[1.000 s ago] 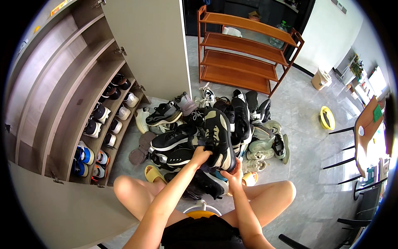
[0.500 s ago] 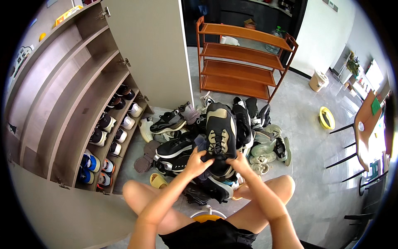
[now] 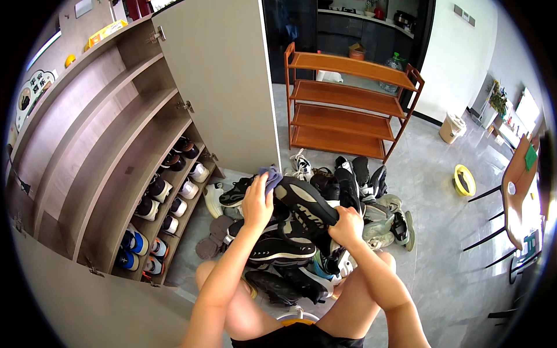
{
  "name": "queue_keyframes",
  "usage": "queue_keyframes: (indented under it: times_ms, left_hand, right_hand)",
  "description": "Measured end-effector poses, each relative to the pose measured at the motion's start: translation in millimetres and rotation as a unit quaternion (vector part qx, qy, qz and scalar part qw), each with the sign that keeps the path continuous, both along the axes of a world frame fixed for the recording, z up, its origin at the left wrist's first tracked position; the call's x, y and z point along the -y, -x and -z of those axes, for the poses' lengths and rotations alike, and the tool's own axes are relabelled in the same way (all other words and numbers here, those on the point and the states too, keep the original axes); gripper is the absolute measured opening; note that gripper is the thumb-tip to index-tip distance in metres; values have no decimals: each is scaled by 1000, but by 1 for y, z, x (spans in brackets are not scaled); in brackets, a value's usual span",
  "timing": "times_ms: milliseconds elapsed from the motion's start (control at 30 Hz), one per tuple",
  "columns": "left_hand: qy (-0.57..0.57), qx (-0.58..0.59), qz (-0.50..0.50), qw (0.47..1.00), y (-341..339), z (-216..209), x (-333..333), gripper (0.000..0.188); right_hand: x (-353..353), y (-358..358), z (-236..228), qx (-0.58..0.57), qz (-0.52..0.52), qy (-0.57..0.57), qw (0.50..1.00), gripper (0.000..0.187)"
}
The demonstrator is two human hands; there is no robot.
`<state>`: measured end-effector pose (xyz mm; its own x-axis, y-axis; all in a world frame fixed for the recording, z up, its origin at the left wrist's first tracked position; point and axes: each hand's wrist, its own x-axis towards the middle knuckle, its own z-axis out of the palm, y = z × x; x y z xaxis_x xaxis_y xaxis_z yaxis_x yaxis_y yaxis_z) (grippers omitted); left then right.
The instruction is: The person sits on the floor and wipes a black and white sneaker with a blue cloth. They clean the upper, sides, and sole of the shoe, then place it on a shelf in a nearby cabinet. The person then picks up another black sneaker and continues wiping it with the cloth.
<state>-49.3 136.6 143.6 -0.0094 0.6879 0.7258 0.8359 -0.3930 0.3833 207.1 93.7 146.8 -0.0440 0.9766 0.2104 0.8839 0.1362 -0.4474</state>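
Note:
A black sneaker with beige patches [image 3: 304, 203] is tilted above a heap of shoes, its toe to the left. My right hand [image 3: 347, 227] is closed around its heel end. My left hand [image 3: 257, 203] grips a bunched grey-purple cloth [image 3: 271, 178] close to the sneaker's toe; whether the cloth touches the shoe I cannot tell. Under and around them lies the heap of mostly black shoes [image 3: 281, 249]. Pale green and white shoes [image 3: 378, 223] lie on its right side.
On the left stands an open shoe cabinet [image 3: 142, 168] with several pairs on its lower shelves. A brown wooden rack [image 3: 348, 95] is beyond the heap. Farther right are a yellow basin [image 3: 463, 180], a bin [image 3: 451, 129] and a wooden chair [image 3: 518, 191]. Grey slippers [image 3: 213, 236] lie left of the heap.
The sneaker has turned from toe-away to toe-left, and my right hand has moved to its heel. My left hand has risen left with the cloth. The view has shifted slightly.

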Motion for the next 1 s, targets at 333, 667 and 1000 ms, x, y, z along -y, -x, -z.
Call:
queue_keyframes:
  times_ms: [333,667,1000]
  left_hand:
    - [12,-132,158,979,-78,-6,38,43]
    - [5,-26,-126,992,0,-5,-11,55]
    - [-48,-141,157,976,-59,-16,30,40]
  right_hand:
    - [-3,28,15,24,-30,-46,998,41]
    - [4,30,2,-24,-38,-120,992,41]
    - [-2,26,5,-149,36,153,976,45]
